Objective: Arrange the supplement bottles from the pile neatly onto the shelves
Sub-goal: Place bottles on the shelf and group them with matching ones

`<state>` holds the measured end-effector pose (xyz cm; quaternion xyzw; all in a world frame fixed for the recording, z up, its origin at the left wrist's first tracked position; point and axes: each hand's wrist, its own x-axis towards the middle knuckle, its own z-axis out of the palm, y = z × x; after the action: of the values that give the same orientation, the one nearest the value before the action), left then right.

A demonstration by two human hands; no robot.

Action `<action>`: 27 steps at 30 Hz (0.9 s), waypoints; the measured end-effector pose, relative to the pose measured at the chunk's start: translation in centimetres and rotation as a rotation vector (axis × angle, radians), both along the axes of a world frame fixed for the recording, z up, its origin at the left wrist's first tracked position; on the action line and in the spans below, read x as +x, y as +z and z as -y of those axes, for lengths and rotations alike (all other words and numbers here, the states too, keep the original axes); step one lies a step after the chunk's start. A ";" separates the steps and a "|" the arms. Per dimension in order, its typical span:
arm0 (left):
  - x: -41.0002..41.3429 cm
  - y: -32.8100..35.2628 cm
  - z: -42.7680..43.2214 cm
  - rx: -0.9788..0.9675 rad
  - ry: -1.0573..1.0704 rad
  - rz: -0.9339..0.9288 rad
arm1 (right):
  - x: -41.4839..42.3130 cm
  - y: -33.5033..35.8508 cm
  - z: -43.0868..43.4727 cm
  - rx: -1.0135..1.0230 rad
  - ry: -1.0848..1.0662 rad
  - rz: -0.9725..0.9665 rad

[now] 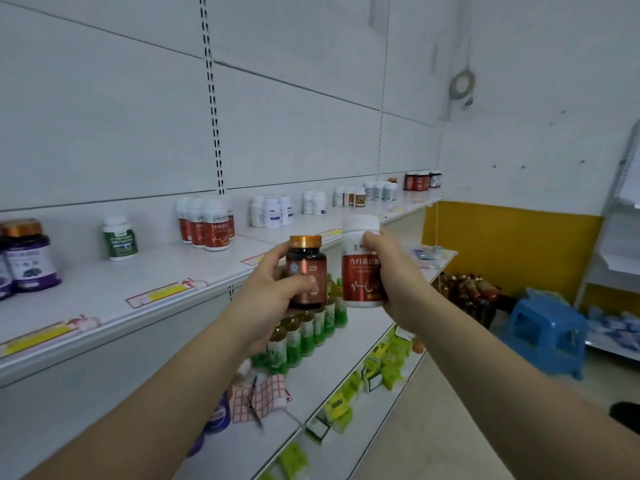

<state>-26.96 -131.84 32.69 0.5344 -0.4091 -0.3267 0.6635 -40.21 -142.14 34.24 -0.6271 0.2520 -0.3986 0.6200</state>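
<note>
**A:** Where are the bottles?

**B:** Two are held up in front of the top shelf [104,292]. The dark bottle [306,271] with the gold cap is in the left hand [268,292], with fingers and thumb curled round its sides. The white bottle [362,268] with the red label is in the right hand [398,275], gripped the same way. Both are upright, just beside each other.

**A:** And on that shelf?

**B:** From the left there is a purple bottle [29,258], a green-label bottle [119,239], a red-label cluster [207,225], then plain white bottles [272,211] further along.

**A:** Below?

**B:** Green drink bottles [306,336] stand in a row on the lower shelf [349,344]. A blue stool [547,330] is on the floor to the right.
</note>
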 end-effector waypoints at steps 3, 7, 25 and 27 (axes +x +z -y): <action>2.9 0.2 3.2 0.004 0.118 0.084 | 3.9 0.0 4.0 -0.067 0.047 -0.013; 7.8 0.6 6.9 0.026 0.226 0.184 | 9.7 0.3 8.8 -0.171 0.105 -0.063; 14.8 0.7 12.2 0.213 0.810 0.237 | 29.3 0.6 20.2 -0.378 0.634 -0.164; 14.7 0.5 13.0 0.236 0.860 0.221 | 30.0 0.3 20.7 -0.415 0.692 -0.177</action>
<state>-12.23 -144.82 33.18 0.7592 -0.1784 -0.0069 0.6258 -10.21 -162.82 34.50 -0.8183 -0.0070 -0.1536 0.5539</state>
